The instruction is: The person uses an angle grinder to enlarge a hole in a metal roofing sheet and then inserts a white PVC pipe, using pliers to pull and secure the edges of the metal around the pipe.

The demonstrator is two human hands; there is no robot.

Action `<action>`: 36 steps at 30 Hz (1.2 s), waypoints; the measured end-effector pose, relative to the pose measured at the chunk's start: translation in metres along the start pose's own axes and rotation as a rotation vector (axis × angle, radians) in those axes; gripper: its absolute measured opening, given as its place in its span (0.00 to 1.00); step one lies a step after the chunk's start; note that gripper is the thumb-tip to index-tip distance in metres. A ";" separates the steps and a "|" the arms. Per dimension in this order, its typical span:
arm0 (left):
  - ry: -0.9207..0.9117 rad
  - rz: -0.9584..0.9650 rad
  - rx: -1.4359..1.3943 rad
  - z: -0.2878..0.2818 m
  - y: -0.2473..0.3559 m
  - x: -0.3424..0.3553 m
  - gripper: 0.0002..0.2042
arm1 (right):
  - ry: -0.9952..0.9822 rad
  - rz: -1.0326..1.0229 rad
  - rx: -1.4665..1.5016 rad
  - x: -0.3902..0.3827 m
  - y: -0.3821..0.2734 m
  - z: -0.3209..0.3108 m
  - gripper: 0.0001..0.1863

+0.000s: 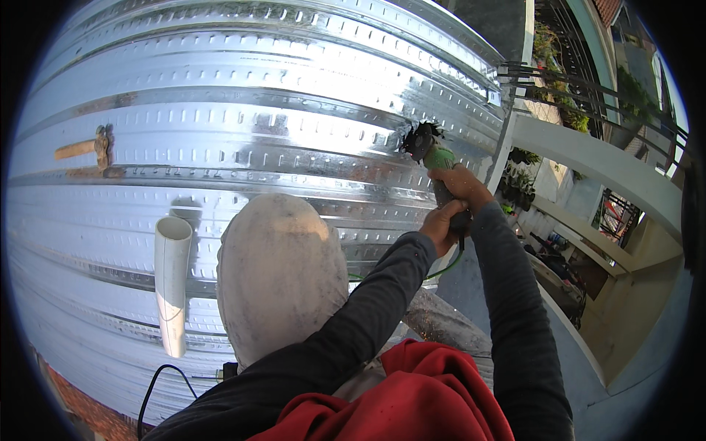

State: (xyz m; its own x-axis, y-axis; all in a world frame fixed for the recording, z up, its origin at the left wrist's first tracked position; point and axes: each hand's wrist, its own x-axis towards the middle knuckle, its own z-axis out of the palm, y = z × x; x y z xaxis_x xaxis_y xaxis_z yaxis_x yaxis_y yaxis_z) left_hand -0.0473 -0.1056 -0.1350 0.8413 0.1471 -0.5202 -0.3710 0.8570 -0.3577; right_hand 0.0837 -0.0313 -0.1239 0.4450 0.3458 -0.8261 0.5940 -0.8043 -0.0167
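Chiefly, one grinder point(440, 159): green at the head, dark along the body, held two-handed over a ribbed metal sheet point(220, 140), ahead and to the right of the person.

Right hand point(465, 185): wrapped round the body just behind the green head; the forward hand, nearer the disc point(421, 141).

Left hand point(441, 223): closed round the rear end, just behind the right; a green cable point(450, 266) curves away below it.

Axis: the grinder's length runs from the left hand forward and slightly leftward, disc end foremost.

Hole point(407, 138): ragged, black-edged, in the sheet; it lies beyond both hands, to their left, with the disc over it. Whether disc and edge touch, or the disc spins, cannot be told.

Also present: a hammer point(82, 149), wooden-handled, far left on the sheet; a white pipe point(170, 287), nearer, left of a pale-clad knee point(283, 279); red cloth point(441, 389) below.
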 end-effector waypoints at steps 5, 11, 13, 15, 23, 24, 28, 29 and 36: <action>0.004 -0.002 -0.008 0.000 -0.001 0.003 0.17 | 0.013 0.002 -0.016 -0.002 -0.003 -0.001 0.37; -0.002 -0.002 -0.063 0.000 -0.002 0.004 0.17 | -0.036 0.030 -0.039 0.005 -0.005 -0.001 0.36; -0.001 -0.003 -0.058 0.001 0.000 0.004 0.18 | -0.049 0.006 -0.034 0.003 -0.009 -0.001 0.36; -0.007 -0.006 -0.067 0.004 0.001 0.001 0.18 | -0.056 -0.009 -0.026 0.000 -0.010 -0.003 0.36; -0.050 -0.059 0.164 0.002 -0.028 -0.018 0.19 | 0.135 -0.022 0.262 -0.056 0.023 0.000 0.36; -0.046 -0.070 0.235 0.005 -0.032 -0.023 0.20 | 0.141 -0.030 0.408 -0.058 0.039 0.003 0.35; 0.030 -0.019 0.657 0.009 -0.031 -0.022 0.27 | 0.226 -0.075 0.915 -0.070 0.086 0.025 0.31; 0.059 -0.017 0.756 0.009 -0.030 -0.021 0.30 | 0.258 -0.095 1.016 -0.072 0.088 0.031 0.30; -0.028 0.149 1.427 0.007 0.011 -0.043 0.53 | 0.167 -0.329 1.657 -0.077 0.084 0.038 0.25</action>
State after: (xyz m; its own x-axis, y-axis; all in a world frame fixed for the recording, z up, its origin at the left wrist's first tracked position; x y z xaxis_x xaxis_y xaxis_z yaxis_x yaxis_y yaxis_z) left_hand -0.0848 -0.0988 -0.1108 0.8439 0.2728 -0.4619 0.2359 0.5846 0.7763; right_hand 0.0737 -0.1437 -0.0828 0.5793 0.5452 -0.6059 -0.5696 -0.2610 -0.7794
